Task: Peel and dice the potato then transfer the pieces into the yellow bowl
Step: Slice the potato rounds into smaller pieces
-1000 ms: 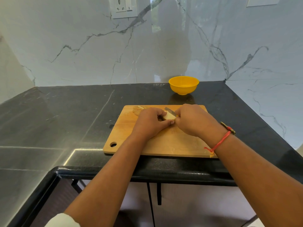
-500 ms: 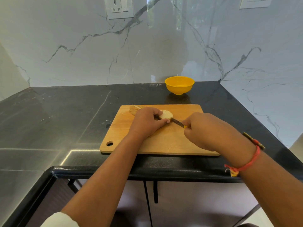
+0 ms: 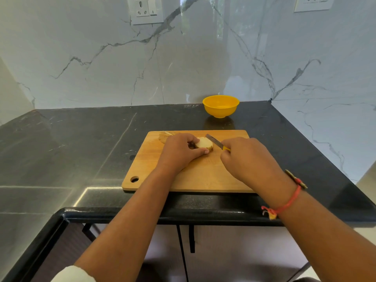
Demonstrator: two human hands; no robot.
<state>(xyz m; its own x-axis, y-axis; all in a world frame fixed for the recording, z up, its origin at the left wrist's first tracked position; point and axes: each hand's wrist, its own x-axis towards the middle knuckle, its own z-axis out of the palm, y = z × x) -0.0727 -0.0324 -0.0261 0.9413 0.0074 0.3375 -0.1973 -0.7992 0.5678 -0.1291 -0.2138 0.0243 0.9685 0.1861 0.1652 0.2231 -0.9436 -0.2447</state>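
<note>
We see the potato piece [image 3: 204, 143] on the far half of the wooden cutting board [image 3: 203, 176], its pale cut face turned up and a strip of brown skin showing along its near edge. The left hand [image 3: 179, 151] holds it there, fingers curled over its left side and the thumb pressed along its near side. Just to its right lies the dark blade of a knife [image 3: 213, 141], tip pointing away and to the left; we cannot tell whether the edge touches the potato. The right hand [image 3: 244, 159] is closed round the knife's handle, of which only a bit of yellow shows at the knuckles. A red thread bracelet [image 3: 289, 202] circles that wrist. A few peel scraps [image 3: 165, 135] lie at the board's far left corner, partly behind the left hand. The yellow bowl [image 3: 220, 106] stands upright beyond the board, apart from it and near the white marble wall [image 3: 101, 68]. Board and bowl both rest on a black stone countertop [image 3: 81, 139]. Two wall sockets [image 3: 146, 10] are set high in the marble.
</note>
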